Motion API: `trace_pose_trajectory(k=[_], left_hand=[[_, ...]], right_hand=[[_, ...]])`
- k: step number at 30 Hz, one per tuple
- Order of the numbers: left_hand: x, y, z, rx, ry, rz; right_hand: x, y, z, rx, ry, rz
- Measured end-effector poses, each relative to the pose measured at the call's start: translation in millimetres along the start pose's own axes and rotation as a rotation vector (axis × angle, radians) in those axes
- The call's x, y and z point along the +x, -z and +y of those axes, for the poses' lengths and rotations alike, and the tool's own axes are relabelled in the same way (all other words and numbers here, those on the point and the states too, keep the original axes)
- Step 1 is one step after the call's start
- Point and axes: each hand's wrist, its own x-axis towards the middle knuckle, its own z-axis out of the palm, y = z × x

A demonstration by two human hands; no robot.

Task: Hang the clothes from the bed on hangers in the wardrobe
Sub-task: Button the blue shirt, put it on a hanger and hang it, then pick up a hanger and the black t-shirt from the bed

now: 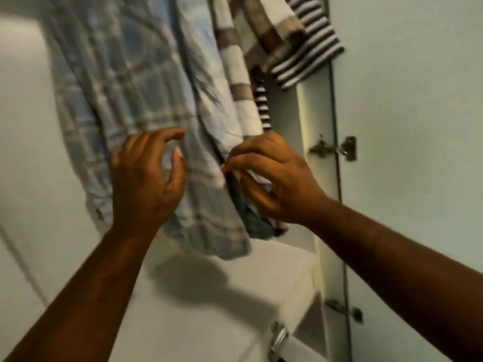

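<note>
Plaid shirt (125,82) hung inside wardrobe (418,178) beside striped garments (236,71). Right hand (274,178) pinched front edge. Left hand (146,176) loose, fingers half-curled, holding nothing. Risk: hard tug could drag shirt off unseen hanger.

The blue plaid shirt (125,100), a brown-and-white striped garment (235,82) and a black-and-white striped top (305,48) hang close together and block the upper wardrobe opening. Only a narrow gap shows between them and the side panel (305,113). Below the hems, open room lies above the white shelf (209,296), bounded on the right by the open door (418,126) and its hinges (332,148).
</note>
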Motion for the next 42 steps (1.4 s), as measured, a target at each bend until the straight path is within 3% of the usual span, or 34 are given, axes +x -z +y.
trace_pose_trajectory(k=[9, 14, 20, 29, 36, 42], left_hand=[[-87, -119, 188, -0.302, -0.03, -0.141], [-116, -178, 332, -0.525, 0.032, -0.312], [-131, -242, 519, -0.889, -0.129, -0.519], [-156, -291, 763, -1.398, -0.513, -0.839], [-160, -306, 906, -1.672, -0.684, -0.925], [-152, -293, 1020, -1.77, -0.834, -0.919]], right_hand=[[-193, 149, 27, -0.04, -0.554, -0.119], [-279, 263, 48, -0.035, -0.885, -0.407], [-378, 414, 48, -0.072, -1.181, -0.628], [-475, 605, -13, -0.331, -1.646, -0.516], [-509, 700, -66, -0.693, -1.946, -0.343], [-512, 747, -102, -0.963, -2.076, -0.143]])
